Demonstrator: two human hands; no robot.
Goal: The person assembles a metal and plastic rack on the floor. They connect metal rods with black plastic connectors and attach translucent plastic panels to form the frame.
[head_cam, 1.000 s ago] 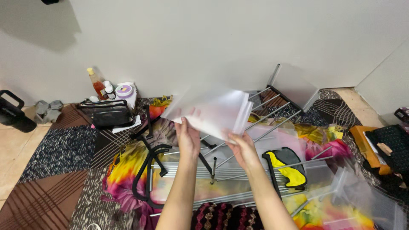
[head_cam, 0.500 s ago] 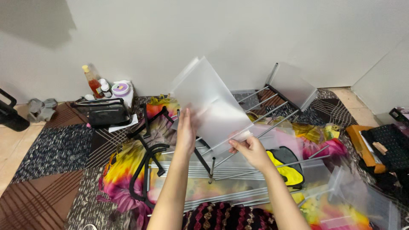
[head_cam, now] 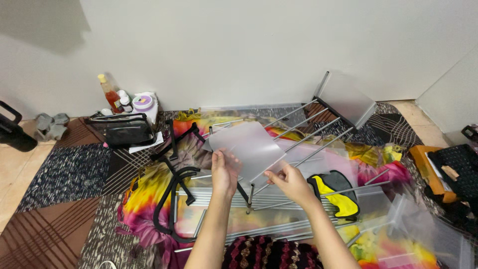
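Rugs (head_cam: 59, 169) in brown and grey patches cover the floor, and a bright pink-and-yellow cloth (head_cam: 144, 199) is spread over them, right in front of me. Across that cloth lie silver metal rods (head_cam: 298, 127) running to a frosted panel (head_cam: 346, 97) tilted up at the far right. Left of centre sits a curved black frame (head_cam: 172, 192); far left, a black clear-sided bag (head_cam: 122, 130) and an orange bottle (head_cam: 108, 92) by the wall. I've got a frosted plastic sheet (head_cam: 246, 144) held flat above the rods, my left hand (head_cam: 225, 169) pinching its near edge, my right hand (head_cam: 289, 180) gripping its near-right corner, fingers closed on it.
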